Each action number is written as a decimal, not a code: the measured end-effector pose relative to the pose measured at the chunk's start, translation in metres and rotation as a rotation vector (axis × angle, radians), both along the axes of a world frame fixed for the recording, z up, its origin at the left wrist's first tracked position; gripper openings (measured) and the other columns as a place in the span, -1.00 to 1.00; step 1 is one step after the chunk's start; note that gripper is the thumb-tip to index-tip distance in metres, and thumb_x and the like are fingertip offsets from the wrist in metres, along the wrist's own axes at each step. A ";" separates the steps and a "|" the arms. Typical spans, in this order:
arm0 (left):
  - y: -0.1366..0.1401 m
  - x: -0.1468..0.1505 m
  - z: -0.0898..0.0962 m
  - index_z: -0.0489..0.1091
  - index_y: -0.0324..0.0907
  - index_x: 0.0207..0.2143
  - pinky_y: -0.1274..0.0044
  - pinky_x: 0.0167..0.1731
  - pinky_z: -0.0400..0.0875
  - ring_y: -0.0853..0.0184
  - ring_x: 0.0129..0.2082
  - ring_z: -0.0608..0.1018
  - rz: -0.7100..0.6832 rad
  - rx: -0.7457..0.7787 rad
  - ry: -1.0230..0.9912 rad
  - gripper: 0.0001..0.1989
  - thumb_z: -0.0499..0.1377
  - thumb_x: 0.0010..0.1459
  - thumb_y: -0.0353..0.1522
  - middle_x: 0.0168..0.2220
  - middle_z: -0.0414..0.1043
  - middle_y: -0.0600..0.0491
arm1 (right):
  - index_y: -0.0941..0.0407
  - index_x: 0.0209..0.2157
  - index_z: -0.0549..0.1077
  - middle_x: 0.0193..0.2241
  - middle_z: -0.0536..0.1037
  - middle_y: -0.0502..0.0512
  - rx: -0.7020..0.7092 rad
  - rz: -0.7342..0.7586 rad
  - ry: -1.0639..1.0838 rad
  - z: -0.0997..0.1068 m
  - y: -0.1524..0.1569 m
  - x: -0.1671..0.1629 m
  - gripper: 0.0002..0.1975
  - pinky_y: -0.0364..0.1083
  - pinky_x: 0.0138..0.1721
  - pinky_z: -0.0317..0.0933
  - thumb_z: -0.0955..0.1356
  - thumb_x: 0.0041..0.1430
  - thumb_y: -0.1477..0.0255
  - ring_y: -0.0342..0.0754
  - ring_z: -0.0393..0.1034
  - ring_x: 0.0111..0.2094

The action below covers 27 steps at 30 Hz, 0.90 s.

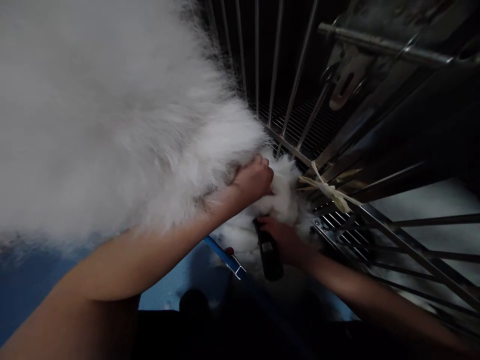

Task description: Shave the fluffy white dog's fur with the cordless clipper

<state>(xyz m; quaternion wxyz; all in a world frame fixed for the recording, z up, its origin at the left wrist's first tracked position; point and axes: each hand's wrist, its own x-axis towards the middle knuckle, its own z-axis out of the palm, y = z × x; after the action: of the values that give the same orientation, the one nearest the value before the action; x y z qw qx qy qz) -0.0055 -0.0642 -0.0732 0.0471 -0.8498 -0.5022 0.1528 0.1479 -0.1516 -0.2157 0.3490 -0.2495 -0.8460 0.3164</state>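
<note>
A large animal with long white fur (112, 110) fills the upper left; its head does not show. My left hand (257, 176) reaches along its underside, fingers curled closed into the white fur; what lies inside the grip is partly hidden. Just below, my right hand (288, 242) is wrapped around a black hair clipper (271, 260), its upper end against the fluffy white fur (283, 197) below my left hand. The clipper's tip is hard to make out in the dim light. A blue leash (221, 250) with a metal buckle runs down beside the clipper.
A metal barred cage (300, 75) stands close on the right, with a latch (348, 82) high up and a pale tie (332, 192) knotted around its bars. White fur shows behind the lower bars. Below lies a blue floor (165, 290).
</note>
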 end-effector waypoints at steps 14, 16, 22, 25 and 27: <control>0.011 0.012 -0.002 0.55 -0.38 -0.11 0.42 -0.17 0.33 0.02 -0.03 0.46 0.036 -0.051 -0.004 -0.52 0.24 0.21 -0.10 -0.10 0.50 -0.26 | 0.01 0.07 0.31 0.09 0.51 0.20 -0.158 0.083 -0.010 0.001 0.008 0.031 -0.45 0.06 0.05 0.40 0.44 0.04 0.56 0.15 0.47 0.09; 0.011 0.012 -0.001 0.55 -0.39 -0.12 0.41 -0.15 0.32 0.04 -0.05 0.47 0.039 -0.021 -0.005 -0.54 0.23 0.23 -0.12 -0.10 0.51 -0.26 | -0.03 0.07 0.29 0.12 0.49 0.16 -0.132 0.067 0.091 0.001 0.011 0.028 -0.49 0.06 0.08 0.37 0.43 0.09 0.52 0.11 0.44 0.12; 0.015 0.011 -0.002 0.56 -0.34 -0.11 0.41 -0.17 0.33 0.02 -0.02 0.46 0.066 -0.040 0.018 -0.50 0.21 0.22 -0.06 -0.09 0.50 -0.25 | 0.11 0.00 0.35 0.10 0.49 0.31 -0.129 0.105 -0.080 0.006 0.016 0.026 -0.57 0.12 0.03 0.40 0.39 0.06 0.57 0.18 0.45 0.10; 0.017 0.013 -0.004 0.56 -0.35 -0.09 0.40 -0.15 0.33 0.03 -0.03 0.47 0.063 -0.038 0.038 -0.48 0.19 0.22 -0.04 -0.10 0.50 -0.25 | 0.11 0.01 0.34 0.14 0.44 0.35 -0.139 0.128 -0.088 0.007 0.003 0.032 -0.57 0.10 -0.01 0.41 0.38 0.07 0.59 0.18 0.42 0.13; 0.018 0.016 -0.006 0.56 -0.36 -0.10 0.40 -0.16 0.33 0.04 -0.05 0.48 0.065 -0.026 0.045 -0.50 0.19 0.24 -0.06 -0.11 0.51 -0.25 | 0.08 0.03 0.31 0.12 0.46 0.31 -0.158 0.108 -0.001 0.011 0.000 0.032 -0.54 0.09 0.01 0.40 0.40 0.08 0.56 0.14 0.42 0.13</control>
<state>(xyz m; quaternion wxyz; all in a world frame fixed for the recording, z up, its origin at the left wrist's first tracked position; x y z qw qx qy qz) 0.0108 -0.0461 -0.0788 0.0422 -0.8299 -0.5265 0.1798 0.1798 -0.1514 -0.2049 0.3102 -0.2307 -0.8308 0.4003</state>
